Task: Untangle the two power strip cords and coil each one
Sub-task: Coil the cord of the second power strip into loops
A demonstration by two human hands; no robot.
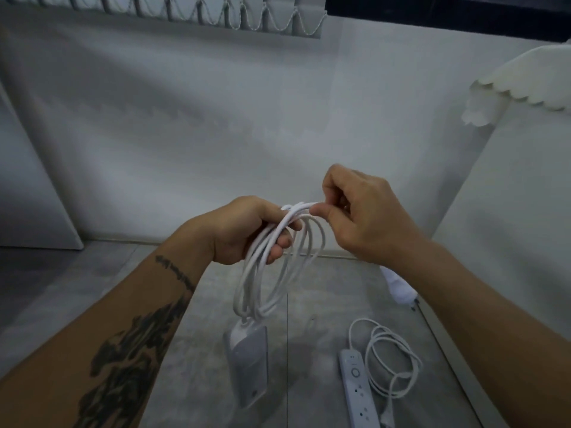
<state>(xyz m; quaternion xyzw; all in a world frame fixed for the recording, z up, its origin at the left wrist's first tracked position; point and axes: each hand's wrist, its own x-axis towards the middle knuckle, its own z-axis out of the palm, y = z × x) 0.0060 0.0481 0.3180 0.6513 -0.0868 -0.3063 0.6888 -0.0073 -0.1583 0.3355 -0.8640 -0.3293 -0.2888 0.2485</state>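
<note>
My left hand [247, 231] grips the top of a coiled white cord [268, 273] whose several loops hang down. From the bottom of that coil dangles its white power strip [248, 362], above the floor. My right hand [361, 217] pinches the same cord at the top of the coil, thumb and fingers closed on a strand next to the left fingers. A second white power strip [358, 390] lies on the grey floor at lower right, with its own thin cord [391, 356] in loose loops beside it, apart from the held one.
Grey tiled floor [315, 304] below, with a tile seam running under the hanging strip. A white wall [216, 118] faces me. A white panel [509, 242] with a scalloped top edge stands at right. A white object [398, 288] lies under my right forearm.
</note>
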